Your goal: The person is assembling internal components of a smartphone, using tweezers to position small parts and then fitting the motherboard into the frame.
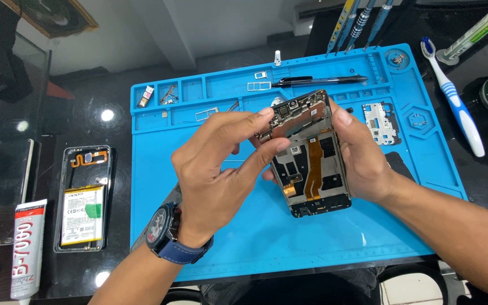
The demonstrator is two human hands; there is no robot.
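An opened phone frame (313, 172) with an orange flex cable and black inner parts is held above the blue work mat (266, 231). My right hand (362, 155) grips its right side, thumb near the top edge. My left hand (221, 169), with a watch on the wrist, pinches the circuit board (295, 113) at the frame's upper end with thumb and forefinger; the board sits tilted up from the frame.
A phone back cover with battery (83, 197) lies left of the mat, a white glue tube (26, 248) beside it. Small parts fill the mat's top compartments; a metal bracket (380, 121), a black pen (317, 81), a toothbrush (453, 96) and screwdrivers (357, 22) lie at the right and back.
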